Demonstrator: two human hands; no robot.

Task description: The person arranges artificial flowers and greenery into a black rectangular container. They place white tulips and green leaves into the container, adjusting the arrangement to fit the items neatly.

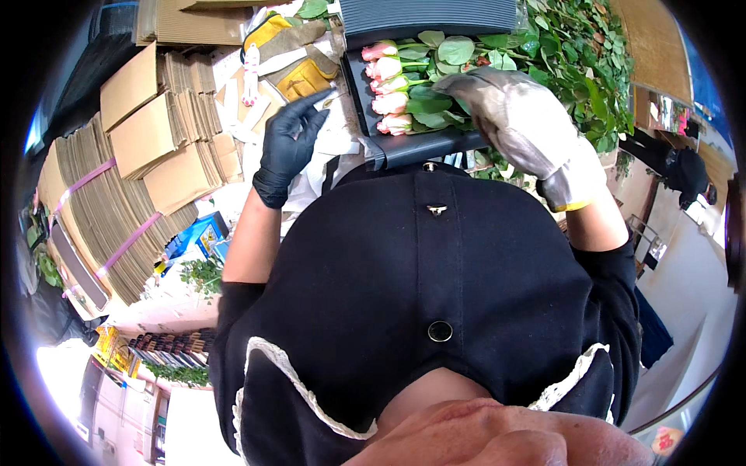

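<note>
A row of several pink roses lies in front of me, blooms to the left and green leaves to the right. They rest on a black ridged holder with a raised near edge. My left hand, in a black glove, is held left of the blooms, apart from them. Its fingers are bent but apart, with nothing visible in them. Over the leaves and stems, my right hand wears a grey-white work glove. Its fingers stretch leftward; the palm side is hidden.
Leafy rose stems are heaped at the right. A dark ridged panel stands behind the blooms. Yellow-and-grey work gloves and a small white bottle lie at the far left. Stacks of flat cardboard rise on the left.
</note>
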